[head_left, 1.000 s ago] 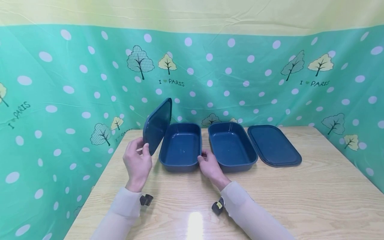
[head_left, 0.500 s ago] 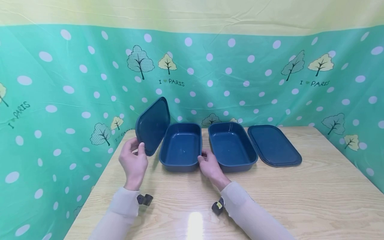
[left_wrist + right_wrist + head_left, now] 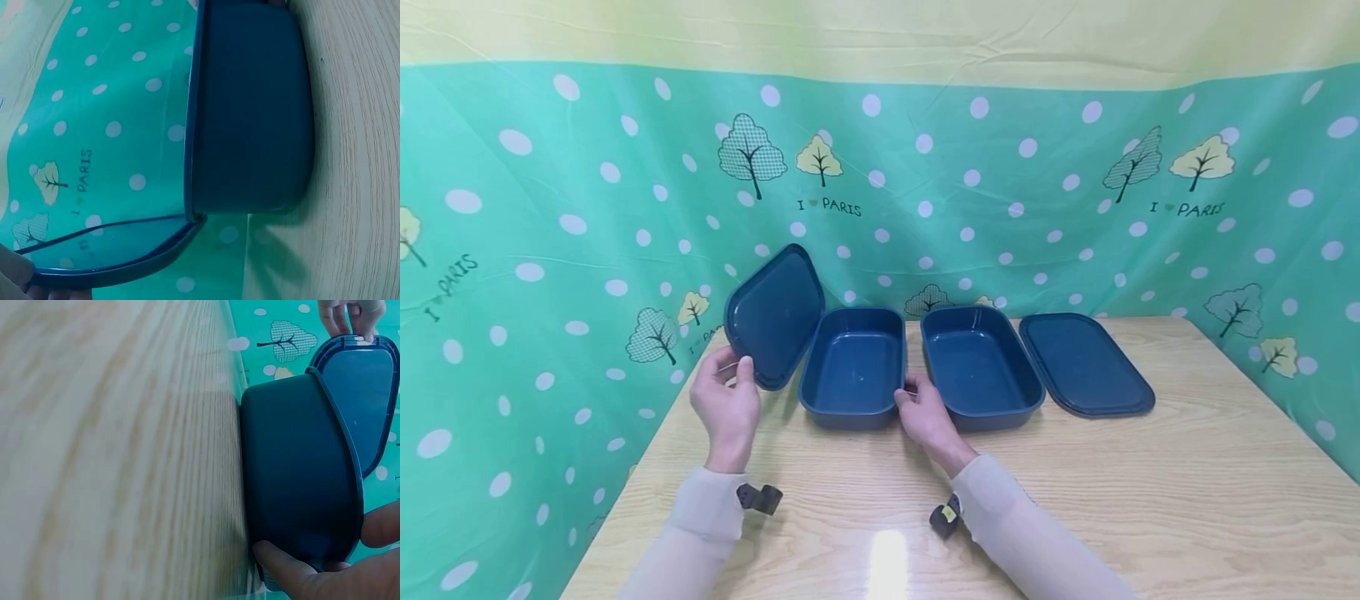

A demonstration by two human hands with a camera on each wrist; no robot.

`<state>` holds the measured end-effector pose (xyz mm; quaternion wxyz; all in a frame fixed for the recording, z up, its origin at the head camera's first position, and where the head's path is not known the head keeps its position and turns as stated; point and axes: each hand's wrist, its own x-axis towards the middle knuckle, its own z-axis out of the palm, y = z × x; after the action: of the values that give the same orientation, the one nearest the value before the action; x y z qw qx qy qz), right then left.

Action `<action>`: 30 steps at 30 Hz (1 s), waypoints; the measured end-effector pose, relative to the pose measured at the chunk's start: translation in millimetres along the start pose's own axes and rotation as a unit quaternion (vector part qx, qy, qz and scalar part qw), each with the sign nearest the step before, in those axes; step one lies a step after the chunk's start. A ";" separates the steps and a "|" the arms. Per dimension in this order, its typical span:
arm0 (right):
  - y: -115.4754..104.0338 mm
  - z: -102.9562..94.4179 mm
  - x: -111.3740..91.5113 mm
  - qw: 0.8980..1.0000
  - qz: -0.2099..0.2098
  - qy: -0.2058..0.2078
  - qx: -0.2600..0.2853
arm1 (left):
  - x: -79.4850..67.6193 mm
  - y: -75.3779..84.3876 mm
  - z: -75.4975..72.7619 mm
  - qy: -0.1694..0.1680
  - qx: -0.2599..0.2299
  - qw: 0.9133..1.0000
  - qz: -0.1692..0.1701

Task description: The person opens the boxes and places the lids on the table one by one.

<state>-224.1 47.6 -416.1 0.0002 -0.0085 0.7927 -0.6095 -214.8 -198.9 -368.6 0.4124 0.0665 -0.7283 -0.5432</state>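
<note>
My left hand (image 3: 726,408) pinches the near edge of a dark blue lid (image 3: 778,317), thumb on one face and fingers behind. The lid stands tilted up beside the left side of a lidless blue rectangular food container (image 3: 850,422). In the left wrist view the lid (image 3: 119,275) appears to meet that container's rim at its far end. My right hand (image 3: 928,417) grips the container's near right corner. The right wrist view has its thumb and fingers around the container (image 3: 300,469); some fingertips are hidden.
Right of my right hand stands a second lidless blue container (image 3: 981,421). Another blue lid (image 3: 1090,367) lies flat beside it. All rest on a wooden table (image 3: 850,517), with a green dotted curtain (image 3: 1037,242) behind and at the sides.
My left hand has moved a little left, swinging the lid outward from the left container so more of its face shows. The right hand and both containers have stayed put.
</note>
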 end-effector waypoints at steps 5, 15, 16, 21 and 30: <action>0.5 -0.2 0.2 1.000 0.000 -0.001 -0.001 | 1.7 -1.1 -0.4 0.001 -0.001 0.999 -0.042; 1.2 -0.6 0.2 1.000 0.002 -0.005 -0.003 | 5.0 0.1 -4.2 -0.001 -0.063 0.987 -0.147; 1.1 -0.7 0.1 1.000 0.002 -0.005 -0.003 | 5.6 -0.3 -4.3 0.001 -0.070 0.986 -0.155; 0.9 -1.1 -0.3 1.000 0.000 -0.003 -0.002 | 8.6 -2.8 -3.6 0.010 -0.105 0.977 -0.186; 0.4 -1.2 -0.6 1.000 0.000 -0.006 0.004 | 13.6 -6.9 -5.5 0.024 -0.128 0.964 -0.232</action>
<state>-223.6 48.8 -416.2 0.0047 -0.0118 0.7904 -0.6125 -222.4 -213.1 -366.8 0.2980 0.1931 -0.6070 -0.7109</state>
